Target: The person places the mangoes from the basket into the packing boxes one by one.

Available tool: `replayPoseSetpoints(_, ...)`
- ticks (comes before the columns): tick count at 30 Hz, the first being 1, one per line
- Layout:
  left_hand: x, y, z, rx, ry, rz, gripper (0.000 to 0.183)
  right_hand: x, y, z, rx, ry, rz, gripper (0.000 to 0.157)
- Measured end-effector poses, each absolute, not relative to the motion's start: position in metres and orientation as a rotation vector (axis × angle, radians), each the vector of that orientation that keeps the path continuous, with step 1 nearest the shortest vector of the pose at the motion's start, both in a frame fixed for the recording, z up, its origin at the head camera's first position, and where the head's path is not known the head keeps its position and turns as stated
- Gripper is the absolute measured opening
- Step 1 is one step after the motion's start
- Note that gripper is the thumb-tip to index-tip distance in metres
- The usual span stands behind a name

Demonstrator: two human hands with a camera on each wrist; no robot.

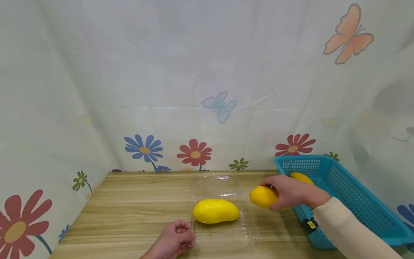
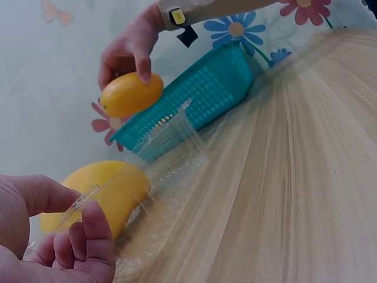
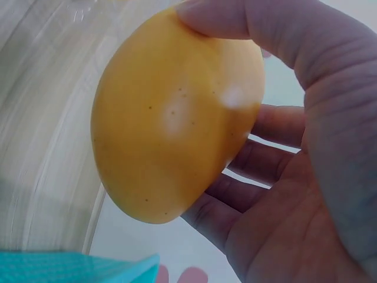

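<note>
My right hand (image 1: 291, 190) grips a yellow mango (image 1: 262, 196), held above the table between the clear plastic box and the blue basket. In the right wrist view, the thumb presses one side of this mango (image 3: 177, 118) and the fingers curl behind it. A second, larger yellow mango (image 1: 215, 211) lies in the clear plastic clamshell box (image 1: 220, 185), whose lid is folded back toward the wall. At the box's front left edge is my left hand (image 1: 176, 239). In the left wrist view, its thumb and forefinger pinch the thin plastic rim (image 2: 88, 194).
A blue perforated basket (image 1: 350, 187) stands at the right, with another mango (image 1: 301, 177) inside, partly hidden by my right hand. Wood-grain table (image 1: 139, 201) extends to the left. A flower-printed curtain (image 1: 161, 90) hangs behind and at both sides.
</note>
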State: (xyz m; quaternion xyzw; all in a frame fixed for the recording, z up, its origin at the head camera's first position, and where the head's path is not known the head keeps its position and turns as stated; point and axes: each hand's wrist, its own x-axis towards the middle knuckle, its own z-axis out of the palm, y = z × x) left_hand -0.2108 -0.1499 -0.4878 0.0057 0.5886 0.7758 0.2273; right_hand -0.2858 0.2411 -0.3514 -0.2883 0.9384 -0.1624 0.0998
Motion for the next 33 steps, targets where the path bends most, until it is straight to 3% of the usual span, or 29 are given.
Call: replayPoseSetpoints(33, -0.213, -0.151, -0.488, 0.027, 1.596, 2.135, 0.024, -0.273, 0.156, -0.391, -1.102, 2.683, -0.511, 0.058)
